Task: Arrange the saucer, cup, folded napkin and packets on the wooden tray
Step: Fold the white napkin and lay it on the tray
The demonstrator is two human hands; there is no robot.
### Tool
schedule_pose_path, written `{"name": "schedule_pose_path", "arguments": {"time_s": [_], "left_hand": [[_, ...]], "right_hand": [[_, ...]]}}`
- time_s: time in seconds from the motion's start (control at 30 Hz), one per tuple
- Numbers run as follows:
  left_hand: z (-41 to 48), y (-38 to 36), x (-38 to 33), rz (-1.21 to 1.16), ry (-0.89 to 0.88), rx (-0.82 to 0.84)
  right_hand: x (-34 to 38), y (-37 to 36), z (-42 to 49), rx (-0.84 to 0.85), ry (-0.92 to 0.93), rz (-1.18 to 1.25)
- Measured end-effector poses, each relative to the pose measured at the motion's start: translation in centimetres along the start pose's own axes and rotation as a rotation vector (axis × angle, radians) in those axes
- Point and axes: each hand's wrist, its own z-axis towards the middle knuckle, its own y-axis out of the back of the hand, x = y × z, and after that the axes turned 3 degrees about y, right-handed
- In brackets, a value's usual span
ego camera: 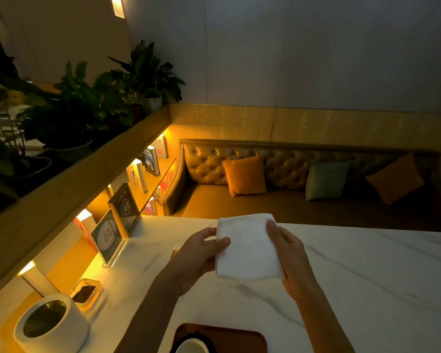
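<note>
A: Napkin [248, 248]: where is it?

B: Held above the marble table [367, 276], folded, long axis running away from the person. The left hand [201, 253] and right hand [288, 253] pinch its side edges, equally near.

A: And the tray [239, 337]?

B: Below and nearer the body, dark wood with rounded corners, a white cup [192, 347] on a dark saucer [209, 340]. The napkin looks soft and thick.

Marble table [354, 289] under wooden tray [239, 337]

white round container [52, 324] | A8 table sign [124, 209] | orange cushion [245, 175] | potted plants [92, 98]
</note>
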Motion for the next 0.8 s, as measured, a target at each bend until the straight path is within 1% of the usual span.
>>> {"name": "schedule_pose_path", "arguments": {"time_s": [0.1,0.17,0.2,0.27,0.33,0.37,0.57,0.7,0.8], "left_hand": [[0.3,0.3,0.4,-0.038,-0.017,-0.038],[0.5,0.6,0.6,-0.071,-0.018,-0.047],[0.5,0.8,0.7,-0.113,-0.012,-0.018],[0.4,0.8,0.7,-0.203,0.014,0.101],[0.2,0.7,0.7,-0.164,0.035,0.195],[0.1,0.6,0.8,-0.127,0.039,0.215],[0.0,0.6,1.1,-0.108,0.034,0.203],[-0.4,0.5,0.9,-0.103,0.036,0.226],[-0.9,0.5,0.5,-0.085,0.020,0.225]], "right_hand": [[-0.1,1.3,-0.1,0.222,-0.115,0.025],[-0.1,2.0,-0.3,0.307,-0.169,0.028],[-0.1,2.2,-0.4,0.320,-0.183,0.031],[-0.1,2.7,-0.4,0.313,-0.200,0.049],[-0.2,3.0,-0.4,0.323,-0.210,0.081],[-0.2,3.2,-0.4,0.337,-0.217,0.093],[0.3,4.3,-0.6,0.488,-0.286,0.086],[0.6,4.6,-0.9,0.483,-0.270,0.106],[0.8,4.9,-1.1,0.509,-0.252,0.158]]}}
